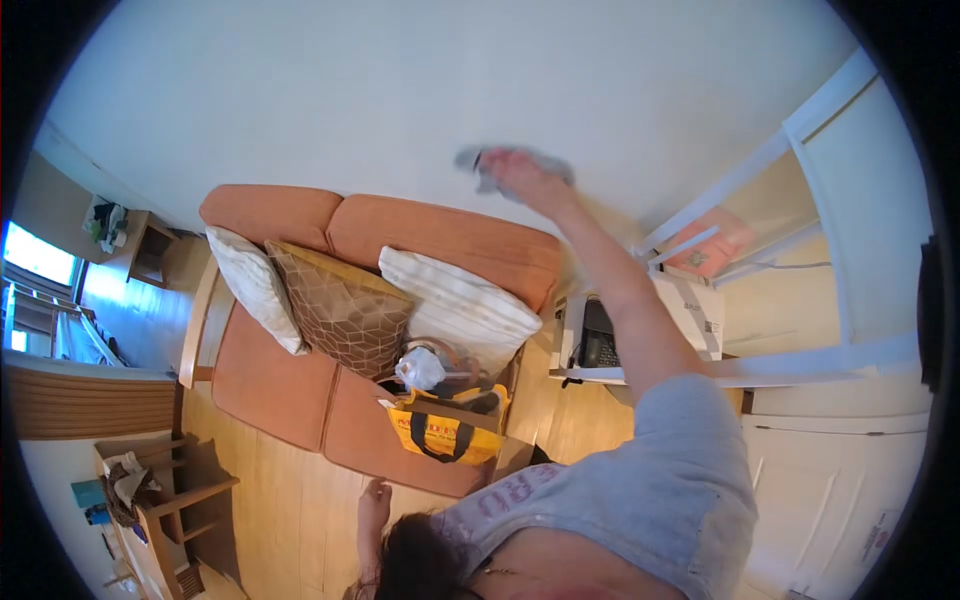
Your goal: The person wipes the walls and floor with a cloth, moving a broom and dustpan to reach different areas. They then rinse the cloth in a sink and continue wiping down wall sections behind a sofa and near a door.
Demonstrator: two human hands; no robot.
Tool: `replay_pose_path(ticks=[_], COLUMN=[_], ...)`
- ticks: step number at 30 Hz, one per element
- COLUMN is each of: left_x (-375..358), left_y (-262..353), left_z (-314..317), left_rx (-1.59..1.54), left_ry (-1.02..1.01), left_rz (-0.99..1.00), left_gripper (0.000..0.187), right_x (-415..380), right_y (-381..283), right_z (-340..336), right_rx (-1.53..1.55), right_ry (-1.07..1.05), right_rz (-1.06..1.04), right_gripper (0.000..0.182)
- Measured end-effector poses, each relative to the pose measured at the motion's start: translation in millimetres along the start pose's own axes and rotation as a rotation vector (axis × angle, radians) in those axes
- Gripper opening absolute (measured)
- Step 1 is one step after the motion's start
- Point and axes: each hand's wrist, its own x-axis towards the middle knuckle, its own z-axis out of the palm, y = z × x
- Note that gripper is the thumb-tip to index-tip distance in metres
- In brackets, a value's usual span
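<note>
Raised against the pale wall (400, 90), my right hand (515, 170) is closed on a grey cloth (553, 166), above the back of the orange sofa (440, 228). Motion blurs the hand and the cloth. Low in the view, my left hand (375, 500) hangs beside the sofa's front edge. Its fingers look curled, and what they hold, if anything, is too small to tell.
Cushions (345, 310), a white plastic bag (420, 369) and a yellow bag (450, 430) are on the sofa. A black telephone (598, 340) and white box (690, 310) stand right, near a white frame (720, 200). Wooden furniture (190, 500) stands lower left.
</note>
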Motion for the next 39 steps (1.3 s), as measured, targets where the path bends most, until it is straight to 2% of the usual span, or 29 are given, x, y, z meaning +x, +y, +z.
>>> replay_pose_path(ticks=[1,3,4,6,7,8,9,10,11,12,13,14,15,16,17,20,23,25,26,28,31,33,34,35,36,37,39], left_x=[0,3,-1,-14,-21,-26,-25,-20,-22,-24,-24,-21,-14,1,13,30,19,9,5,5,18,31,35,42,45,49,48], left_y=[-5,-28,-53,-112,-143,-173,-179,-182,-179,-177,-167,-131,-87,-68,-53,12,27,14,5,-9,-21,-3,4,9,12,19,27], left_z=[3,7,13,28,34,39,40,44,42,38,36,28,17,18,16,-4,-13,-12,-12,-17,-22,-26,-32,-32,-31,-30,-26], left_rx=[-0.056,-0.129,-0.083,0.015,-0.164,-0.347,-0.537,-0.339,-0.138,0.064,0.069,0.074,0.084,0.06,0.043,-0.119,-0.219,-0.249,-0.268,-0.183,-0.141,-0.107,-0.078,-0.114,-0.111,-0.109,-0.11], left_ry=[0.031,0.092,0.089,0.077,0.017,-0.04,-0.092,-0.07,-0.043,-0.015,0.034,0.086,0.136,0.187,0.238,0.206,0.293,0.268,0.259,0.257,0.343,0.393,0.411,0.403,0.395,0.385,0.37], left_rz=[0.0,0.043,-0.024,-0.165,-0.322,-0.477,-0.628,-0.443,-0.265,-0.09,-0.088,-0.085,-0.084,0.017,0.119,0.142,0.197,0.156,0.135,0.111,0.06,0.087,0.1,0.152,0.162,0.18,0.216], left_gripper=[0.03,0.031,0.032,0.033,0.033,0.033,0.033,0.033,0.032,0.031,0.031,0.031,0.03,0.03,0.029,0.029,0.029,0.029,0.03,0.028,0.026,0.026,0.026,0.026,0.027,0.027,0.028], right_x=[-23,-17,-7,58,82,112,145,164,172,175,175,174,167,156,140,98,177,186,212,242,231,228,220,223,198,174,176], right_y=[-20,-1,14,92,137,178,211,234,237,227,210,190,151,108,60,-48,44,101,148,213,193,144,105,83,40,-8,13], right_z=[23,9,-6,-61,-82,-123,-157,-159,-175,-176,-169,-159,-137,-92,-52,39,-96,-70,-91,-152,-147,-128,-102,-99,-55,28,-5], right_rx=[0.053,0.161,0.217,0.853,0.497,0.19,0.246,-0.116,-0.067,-0.018,0.026,0.066,0.136,0.224,0.565,0.453,0.731,0.514,0.371,0.3,-0.071,0.078,0.042,0.331,0.371,-0.122,0.222], right_ry=[0.101,0.009,-0.039,-0.308,0.166,0.171,-0.214,0.171,0.422,0.275,0.134,-0.004,0.006,-0.033,-0.017,0.112,-0.773,0.111,0.222,-0.02,0.368,0.098,-0.028,-0.332,-0.089,-0.334,-0.074], right_rz=[-0.123,-0.211,-0.257,0.159,0.124,0.309,0.583,0.639,0.652,0.633,0.606,0.575,0.469,0.299,0.22,-0.134,-0.111,-0.037,0.033,0.411,0.379,0.358,0.343,0.139,0.03,-0.228,-0.314], right_gripper=[0.045,0.045,0.045,0.044,0.042,0.04,0.039,0.053,0.053,0.048,0.043,0.039,0.037,0.034,0.034,0.041,0.042,0.038,0.038,0.044,0.05,0.055,0.054,0.054,0.043,0.048,0.043])
